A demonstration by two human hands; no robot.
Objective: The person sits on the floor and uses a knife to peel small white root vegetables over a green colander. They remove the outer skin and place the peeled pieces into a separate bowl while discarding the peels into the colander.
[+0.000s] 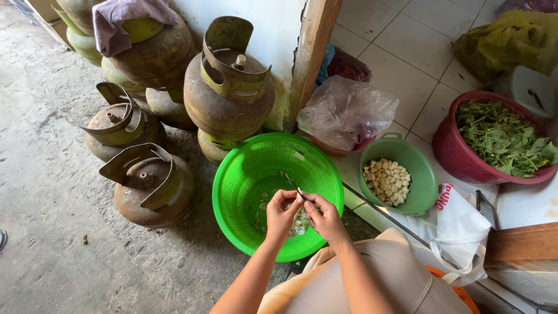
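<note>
Garlic clove (pixel 300 197) pinched between left hand (pixel 281 214) and right hand (pixel 325 216), fingers closed, right holding a small knife (pixel 292 183). Both over the green basket (pixel 244 168).

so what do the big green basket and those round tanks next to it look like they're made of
The big green basket looks like moulded plastic: bright, glossy, with a fine perforated mesh wall. The round tanks look like painted steel, their green paint mostly worn to brown rust, with bent metal collar guards on top.
</note>
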